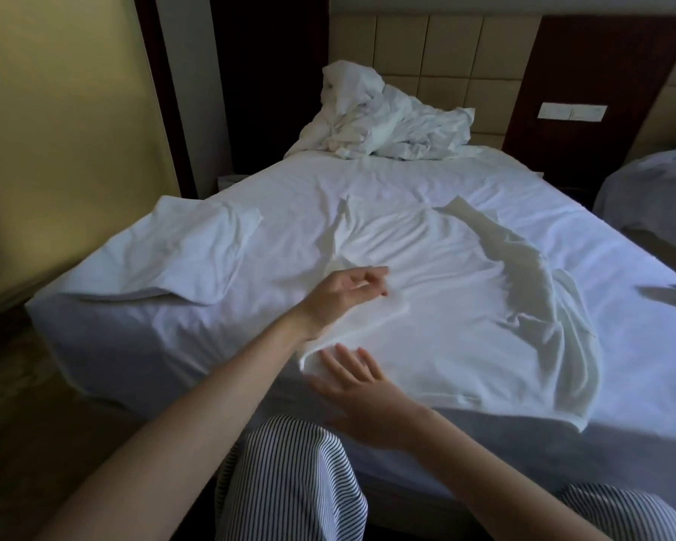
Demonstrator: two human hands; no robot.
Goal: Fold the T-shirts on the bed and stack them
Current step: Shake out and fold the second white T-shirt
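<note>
A white cotton T-shirt [445,306] lies spread and wrinkled on the white-sheeted bed [141,345], its right side rumpled, its long axis apparently running away from the person. Its near-left edge lies directly under the right hand [361,386], fingers spread flat; contact cannot be told. The left hand [342,292] hovers just beyond, over the same left side, fingers loosely curled around nothing visible. Both hands sit at the left edge, so a fold would likely carry rightward. No brand or writing is readable.
</note>
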